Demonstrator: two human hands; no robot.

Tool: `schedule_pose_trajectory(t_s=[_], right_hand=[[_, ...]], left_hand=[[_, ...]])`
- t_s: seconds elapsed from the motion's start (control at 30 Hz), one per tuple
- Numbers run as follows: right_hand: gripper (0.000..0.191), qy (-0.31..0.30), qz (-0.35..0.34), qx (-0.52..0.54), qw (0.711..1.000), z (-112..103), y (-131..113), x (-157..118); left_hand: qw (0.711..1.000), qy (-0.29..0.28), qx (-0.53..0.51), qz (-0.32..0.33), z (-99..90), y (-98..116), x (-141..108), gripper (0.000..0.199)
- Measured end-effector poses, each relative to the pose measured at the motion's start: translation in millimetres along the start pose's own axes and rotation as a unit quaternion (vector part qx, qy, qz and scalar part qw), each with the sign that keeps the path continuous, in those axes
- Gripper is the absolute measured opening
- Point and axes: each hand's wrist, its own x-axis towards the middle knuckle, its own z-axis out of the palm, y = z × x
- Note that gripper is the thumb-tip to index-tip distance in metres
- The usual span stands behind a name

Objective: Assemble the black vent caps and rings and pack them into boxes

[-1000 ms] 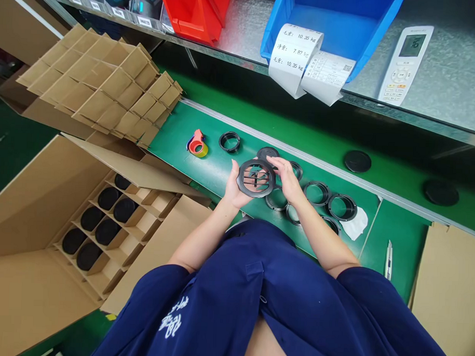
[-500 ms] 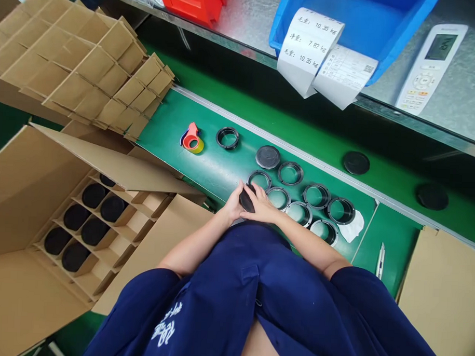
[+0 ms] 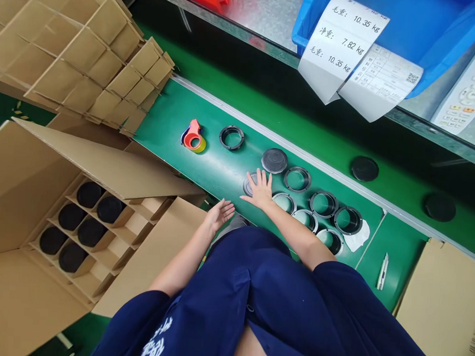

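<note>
Head view: we have our right hand (image 3: pixel 259 190) open, palm down on a black plastic ring (image 3: pixel 249 184), just beside a black disc cap (image 3: pixel 274 160). Our left hand (image 3: pixel 220 215) is open and empty, near the cardboard carton flap (image 3: pixel 168 243) at the green workbench (image 3: pixel 218 167) edge.

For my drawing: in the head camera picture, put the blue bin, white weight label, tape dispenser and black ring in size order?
The blue bin, then white weight label. The tape dispenser and black ring look about alike, so I won't rank them.
</note>
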Motion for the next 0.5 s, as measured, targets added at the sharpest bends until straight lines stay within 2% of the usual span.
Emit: schedule_pose_trajectory(t_s=[0.13, 0.2, 0.27, 0.3, 0.33, 0.37, 0.43, 0.47, 0.5], right_hand=[[0.082, 0.075, -0.06, 0.068, 0.993, -12, -13, 14], [0.074, 0.058, -0.076, 0.074, 0.993, -10, -21, 20], [0.07, 0.036, -0.098, 0.07, 0.992, -8, -23, 29], [0.069, 0.043, -0.107, 0.073, 0.991, -9, -18, 34], [0.066, 0.067, -0.099, 0.086, 0.989, -14, -7, 38], [0.063, 0.102, -0.074, 0.106, 0.986, -22, 12, 40], [0.054, 0.192, 0.035, 0.154, 0.969, -49, 74, 34], [0.052, 0.237, 0.11, 0.18, 0.948, -67, 114, 25], [0.053, 0.27, 0.177, 0.194, 0.926, -85, 157, 13]], left_hand=[[0.998, 0.028, 0.045, 0.047, -16.1, 3, -1, 0.012], [0.991, 0.057, 0.088, 0.081, -13.0, 7, 1, 0.012], [0.967, 0.081, 0.183, 0.16, 0.3, 13, 7, 0.018], [0.936, 0.073, 0.258, 0.228, 10.5, 15, 10, 0.023], [0.884, 0.045, 0.346, 0.311, 22.2, 17, 13, 0.03], [0.811, 0.001, 0.435, 0.392, 34.3, 17, 15, 0.037], [0.651, -0.099, 0.57, 0.491, 55.6, 16, 19, 0.048], [0.592, -0.128, 0.61, 0.511, 63.0, 15, 21, 0.051], [0.549, -0.139, 0.639, 0.521, 67.7, 13, 23, 0.054]])
